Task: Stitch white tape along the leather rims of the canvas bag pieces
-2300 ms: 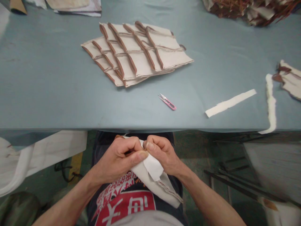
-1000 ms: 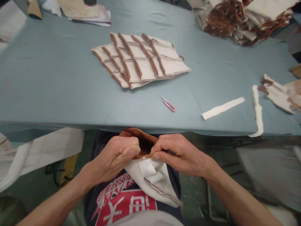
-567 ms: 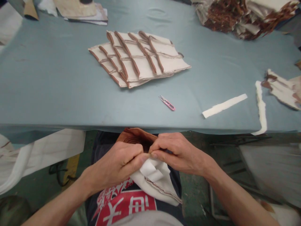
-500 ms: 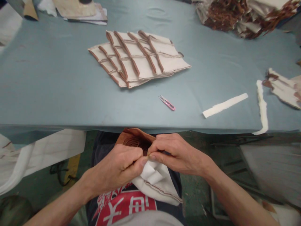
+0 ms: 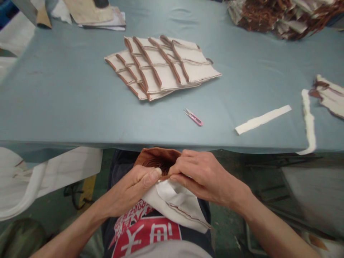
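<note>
Both hands are down at my lap, below the table's front edge, closed on a cream fabric pouch (image 5: 174, 206) with a brown lining (image 5: 158, 160). My left hand (image 5: 129, 190) pinches the pouch's rim with thumb and fingers. My right hand (image 5: 200, 175) grips the same rim from the right, fingers curled over the brown opening. The pouch's mouth is spread, showing its brown inside, and a white label sits near the seam. The cream body hangs over my shirt.
A blue-grey table (image 5: 53, 107) carries a fanned stack of cream pouches with brown trim (image 5: 161, 66), pink thread snips (image 5: 194, 117), a white fabric strip (image 5: 263, 119), a fleecy strip (image 5: 309, 122), more pieces at right (image 5: 329, 95) and a brown pile far right (image 5: 282, 14).
The pouch's brown inside has come into sight between my hands, which spread the rim wider. My view shifted slightly; things on the table stay put.
</note>
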Tool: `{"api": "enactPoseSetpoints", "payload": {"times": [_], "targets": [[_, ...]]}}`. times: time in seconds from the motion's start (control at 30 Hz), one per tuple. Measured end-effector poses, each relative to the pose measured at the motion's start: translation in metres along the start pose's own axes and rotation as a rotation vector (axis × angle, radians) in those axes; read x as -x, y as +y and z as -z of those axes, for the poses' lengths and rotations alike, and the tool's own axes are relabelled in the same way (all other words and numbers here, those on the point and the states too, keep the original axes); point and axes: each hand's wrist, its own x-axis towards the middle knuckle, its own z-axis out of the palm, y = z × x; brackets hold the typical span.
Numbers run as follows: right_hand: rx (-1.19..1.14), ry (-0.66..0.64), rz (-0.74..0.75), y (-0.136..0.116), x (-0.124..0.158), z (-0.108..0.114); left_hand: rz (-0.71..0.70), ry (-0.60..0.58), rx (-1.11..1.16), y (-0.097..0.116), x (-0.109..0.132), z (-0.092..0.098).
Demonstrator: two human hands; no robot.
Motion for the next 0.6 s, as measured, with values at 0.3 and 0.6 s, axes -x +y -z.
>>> {"api": "enactPoseSetpoints", "payload": {"times": [0.3,0.6], "targets": [[0.032,0.008,0.001,0.0,0.002,-0.007,-0.36,0.236,-0.589,-0.003,0.004,-0.005],[-0.115,0.083,0.1,0.008,0.002,-0.021,-0.211,0.175,-0.221,-0.017,0.011,-0.019]]}}
